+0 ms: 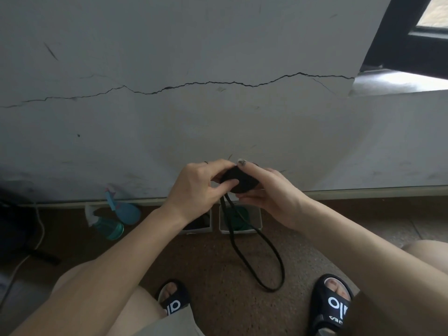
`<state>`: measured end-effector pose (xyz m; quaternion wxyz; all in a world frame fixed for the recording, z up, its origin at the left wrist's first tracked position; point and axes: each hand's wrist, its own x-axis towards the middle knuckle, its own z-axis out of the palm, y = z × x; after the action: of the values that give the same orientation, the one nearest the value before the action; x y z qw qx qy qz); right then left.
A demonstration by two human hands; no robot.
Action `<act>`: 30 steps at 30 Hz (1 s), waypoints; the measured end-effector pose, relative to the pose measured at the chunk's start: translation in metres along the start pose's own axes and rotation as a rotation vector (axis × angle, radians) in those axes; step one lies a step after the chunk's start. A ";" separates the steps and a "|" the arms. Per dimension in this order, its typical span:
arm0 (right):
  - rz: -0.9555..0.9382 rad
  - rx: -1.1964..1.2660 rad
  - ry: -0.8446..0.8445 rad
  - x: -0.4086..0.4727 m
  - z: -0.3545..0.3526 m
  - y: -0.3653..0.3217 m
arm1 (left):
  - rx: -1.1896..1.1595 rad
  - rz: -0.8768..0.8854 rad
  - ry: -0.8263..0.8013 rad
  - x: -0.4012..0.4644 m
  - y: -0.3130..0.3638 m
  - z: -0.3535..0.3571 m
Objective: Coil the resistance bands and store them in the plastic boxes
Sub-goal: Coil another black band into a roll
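Two plastic boxes (240, 218) stood side by side against the wall (169, 117); spray bottles (114, 219) lay left of them on the floor (213, 258).

- The thin black resistance band (243, 184), wound into a coil with a loop hanging down, looks like matt rubber, smooth, without shine.
- The two small white rectangular boxes (259, 218) on the floor look like smooth plastic with a faint sheen; the right one holds a green band (238, 220) of matt rubbery look.
- The pale grey wall (218, 117) is matt painted plaster, scuffed and cracked across.
- The brown floor (213, 263) is rough, speckled and dull.
- The two teal spray bottles (114, 226) are translucent glossy plastic.
- The black slide sandals (335, 309) have a smooth, slightly shiny strap with white print.
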<state>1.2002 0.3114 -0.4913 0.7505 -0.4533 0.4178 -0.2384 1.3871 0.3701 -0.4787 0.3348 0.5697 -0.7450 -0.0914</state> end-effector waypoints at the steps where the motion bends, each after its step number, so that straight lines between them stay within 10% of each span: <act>1: -0.019 0.010 0.013 0.000 0.001 0.000 | -0.009 -0.001 0.004 0.000 0.000 0.000; 7: 0.115 0.461 -0.081 -0.005 0.001 -0.004 | -0.071 -0.055 0.030 -0.002 0.001 0.000; 14: -0.015 0.006 0.061 -0.003 0.002 -0.003 | -0.019 -0.013 -0.001 -0.002 -0.004 -0.002; 24: 0.172 0.589 -0.101 -0.007 0.003 -0.007 | 0.108 0.060 0.076 -0.005 0.001 0.000; 30: 0.054 0.096 -0.023 -0.006 0.007 -0.003 | 0.102 0.078 0.043 -0.004 -0.002 0.001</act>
<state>1.2027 0.3174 -0.4850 0.7824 -0.4080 0.4090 -0.2326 1.3890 0.3730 -0.4825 0.3246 0.5586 -0.7628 -0.0279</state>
